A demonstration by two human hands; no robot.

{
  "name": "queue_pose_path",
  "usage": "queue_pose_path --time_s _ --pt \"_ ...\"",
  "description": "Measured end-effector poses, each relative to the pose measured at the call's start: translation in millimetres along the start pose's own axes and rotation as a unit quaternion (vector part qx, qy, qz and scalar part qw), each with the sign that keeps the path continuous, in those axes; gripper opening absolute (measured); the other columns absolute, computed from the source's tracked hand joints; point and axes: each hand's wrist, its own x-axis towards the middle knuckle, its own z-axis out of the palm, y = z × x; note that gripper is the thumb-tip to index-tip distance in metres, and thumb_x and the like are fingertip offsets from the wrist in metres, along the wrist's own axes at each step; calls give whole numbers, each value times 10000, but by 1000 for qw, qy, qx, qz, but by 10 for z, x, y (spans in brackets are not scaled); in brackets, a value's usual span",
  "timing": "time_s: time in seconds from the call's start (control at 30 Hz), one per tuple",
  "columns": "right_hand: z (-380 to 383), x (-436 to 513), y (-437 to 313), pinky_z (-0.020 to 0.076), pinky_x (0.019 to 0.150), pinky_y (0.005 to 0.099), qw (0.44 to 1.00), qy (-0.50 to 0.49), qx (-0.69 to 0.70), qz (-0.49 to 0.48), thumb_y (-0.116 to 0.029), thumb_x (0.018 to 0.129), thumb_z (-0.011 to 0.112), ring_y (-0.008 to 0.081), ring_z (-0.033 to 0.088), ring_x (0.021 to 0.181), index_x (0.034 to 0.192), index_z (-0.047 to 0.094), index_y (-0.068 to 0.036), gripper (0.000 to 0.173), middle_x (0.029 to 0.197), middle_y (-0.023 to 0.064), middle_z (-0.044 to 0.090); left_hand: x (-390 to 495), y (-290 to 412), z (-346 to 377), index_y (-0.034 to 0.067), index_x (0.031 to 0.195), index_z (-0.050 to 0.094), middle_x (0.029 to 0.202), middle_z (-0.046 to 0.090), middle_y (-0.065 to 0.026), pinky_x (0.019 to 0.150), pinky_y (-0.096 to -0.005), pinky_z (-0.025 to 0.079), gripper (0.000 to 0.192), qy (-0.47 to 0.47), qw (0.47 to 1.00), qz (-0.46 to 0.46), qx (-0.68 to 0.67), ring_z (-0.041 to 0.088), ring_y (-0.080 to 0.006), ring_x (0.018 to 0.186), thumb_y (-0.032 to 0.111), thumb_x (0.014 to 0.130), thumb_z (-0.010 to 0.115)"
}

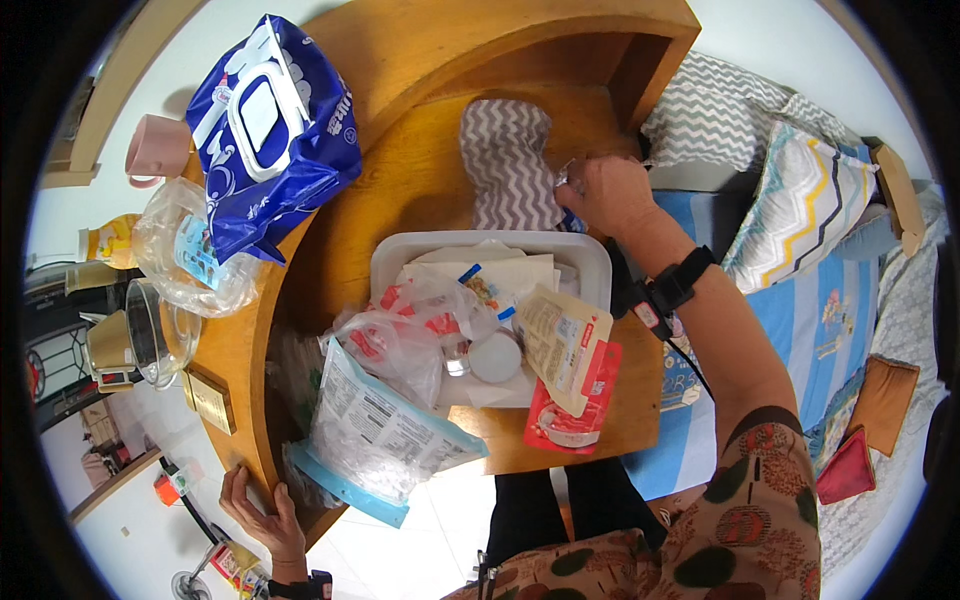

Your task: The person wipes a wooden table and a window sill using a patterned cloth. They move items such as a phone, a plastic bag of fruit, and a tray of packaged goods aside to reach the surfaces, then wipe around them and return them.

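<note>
My left hand [264, 521] rests on the end of the curved wooden ledge [259, 390], thumb and fingers apart. My right hand [615, 191] is closed on a small shiny item [566, 174], mostly hidden by the fingers. Just left of it on the wooden desk lies a grey-and-white zigzag fabric piece [506, 161]. In front of that, a white plastic bin [491, 238] holds papers, clear plastic bags with red print [397, 337] and a round-lidded container [495, 356]. A beige pouch [562, 341] and a red packet [574, 416] overhang its right front corner.
A large clear-and-blue plastic bag [382, 435] leans at the bin's front left. On the ledge stand a blue wipes pack [277, 135], a pink mug [159, 146], a clear plastic bag [195, 247] and a glass bowl [161, 337]. Cushions [795, 210] lie on the right.
</note>
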Motion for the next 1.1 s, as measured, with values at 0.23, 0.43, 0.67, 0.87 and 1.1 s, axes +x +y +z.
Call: queue_pose_path --time_s 0.23,0.43,0.67,0.87,1.1 --pt "186 134 -613 558 933 484 970 175 121 -116 -234 830 741 448 571 1249 1332 679 -186 508 1426 210 549 3 -3 22 44 1364 525 1344 512 -196 1096 -521 424 474 12 1000 -4 2 504 -385 1265 230 961 691" --pt "459 800 -608 547 974 468 975 104 75 -181 -222 833 747 456 551 1278 1309 686 -164 484 1444 209 552 3 -20 24 34 1365 528 1343 510 -200 1099 -519 423 473 12 1000 1 3 508 -387 1270 235 966 685" --pt "268 965 125 560 936 505 999 50 17 14 -238 856 709 397 685 1097 1186 710 -116 352 1179 209 707 7 -22 16 19 1356 541 1343 515 -204 1110 -516 413 467 13 1000 -4 -20 504 -387 1283 216 959 688" --pt "109 685 410 566 943 484 981 165 58 82 -265 828 750 411 681 1096 1085 769 -70 323 1173 261 707 -6 -24 27 22 1355 544 1348 517 -199 1116 -508 411 461 14 999 -11 -37 502 -380 1296 179 948 692" --pt "276 766 -47 546 926 483 965 117 235 -3 -122 854 672 436 671 1062 1166 762 -180 329 1267 199 669 4 -27 19 47 1358 544 1355 508 -190 1135 -504 407 462 14 999 -4 -31 503 -373 1305 185 947 703"
